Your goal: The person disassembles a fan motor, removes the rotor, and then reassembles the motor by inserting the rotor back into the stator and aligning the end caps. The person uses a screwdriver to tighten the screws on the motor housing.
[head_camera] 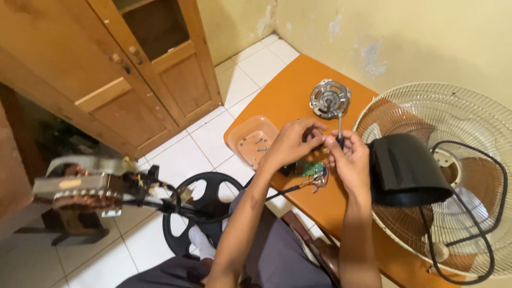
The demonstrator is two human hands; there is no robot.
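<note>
I'm closing my right hand (349,160) around a screwdriver (340,128) at frame centre, while my left hand (293,143) is pinching the green circuit board (310,168), steadying it.

This looks like a room in a home used for a repair job: a worn yellow plastered wall (405,32), a white tiled floor (208,138) and a wooden cupboard with panelled doors (149,69). A small orange table (282,96) carries a dismantled fan's white wire guard (453,122), a round metal motor plate (330,98) and a clear plastic tray of screws (254,141).
</note>
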